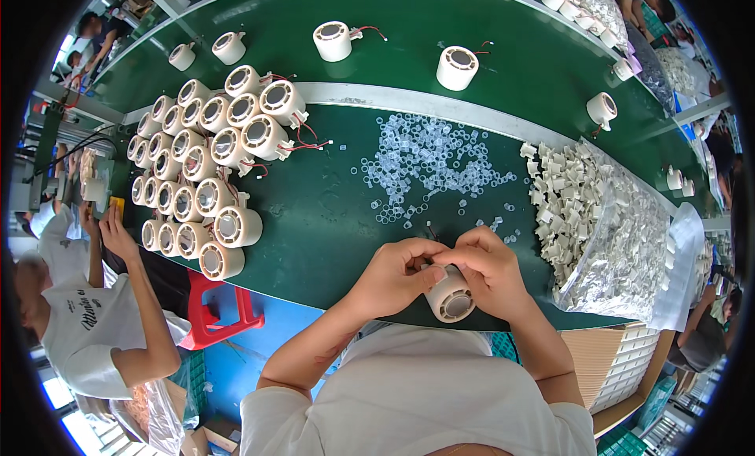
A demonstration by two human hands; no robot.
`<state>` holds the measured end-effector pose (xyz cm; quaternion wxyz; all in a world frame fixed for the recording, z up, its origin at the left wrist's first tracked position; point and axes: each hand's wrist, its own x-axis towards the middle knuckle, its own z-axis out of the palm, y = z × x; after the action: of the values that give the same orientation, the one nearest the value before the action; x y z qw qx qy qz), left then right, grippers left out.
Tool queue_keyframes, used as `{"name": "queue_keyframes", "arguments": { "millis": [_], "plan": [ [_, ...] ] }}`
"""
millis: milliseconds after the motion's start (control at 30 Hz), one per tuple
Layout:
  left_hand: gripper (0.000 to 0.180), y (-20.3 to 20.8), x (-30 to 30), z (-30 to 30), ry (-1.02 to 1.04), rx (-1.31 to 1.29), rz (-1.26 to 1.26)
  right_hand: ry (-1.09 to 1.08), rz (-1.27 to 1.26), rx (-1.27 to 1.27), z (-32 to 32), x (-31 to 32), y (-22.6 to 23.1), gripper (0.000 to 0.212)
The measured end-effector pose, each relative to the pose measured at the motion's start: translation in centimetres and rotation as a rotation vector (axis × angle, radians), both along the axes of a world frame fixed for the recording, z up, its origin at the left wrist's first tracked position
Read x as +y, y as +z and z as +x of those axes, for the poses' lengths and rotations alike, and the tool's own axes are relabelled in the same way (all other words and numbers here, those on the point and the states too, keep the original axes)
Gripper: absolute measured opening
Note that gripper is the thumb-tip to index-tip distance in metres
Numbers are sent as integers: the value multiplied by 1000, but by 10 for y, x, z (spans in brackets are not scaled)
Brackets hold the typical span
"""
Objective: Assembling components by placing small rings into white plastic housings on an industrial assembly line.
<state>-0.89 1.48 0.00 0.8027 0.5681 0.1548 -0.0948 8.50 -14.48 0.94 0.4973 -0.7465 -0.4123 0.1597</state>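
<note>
Close to the table's near edge, a white cylindrical motor unit (452, 300) is held between my two hands, its slotted round end tilted toward me. My left hand (393, 276) grips its left side, thumb over the upper part. Around its right side curls my right hand (489, 273), closed, with thumb and forefinger meeting the left fingertips at the unit's far end. What those fingertips pinch is hidden. A thin lead with a small pale tip (432, 230) sticks up just beyond them.
Rows of similar motor units (189, 165) crowd the left of the green table. Clear plastic rings (425, 157) lie scattered ahead; a bag of white plastic pieces (605, 236) spills at the right. Beyond a metal rail (354, 96), more units stand on a green belt (275, 27). A co-worker (102, 306) sits left.
</note>
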Motion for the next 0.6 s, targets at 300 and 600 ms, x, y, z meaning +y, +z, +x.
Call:
{"name": "queue_keyframes", "arguments": {
  "millis": [300, 600],
  "plan": [
    [23, 7, 11, -60, -51, -35, 556, -155, -120, -177, -3, -11, -14, 28],
    [21, 7, 10, -58, -98, -71, 599, -102, -130, -340, -19, -20, -23, 20]
  ]
}}
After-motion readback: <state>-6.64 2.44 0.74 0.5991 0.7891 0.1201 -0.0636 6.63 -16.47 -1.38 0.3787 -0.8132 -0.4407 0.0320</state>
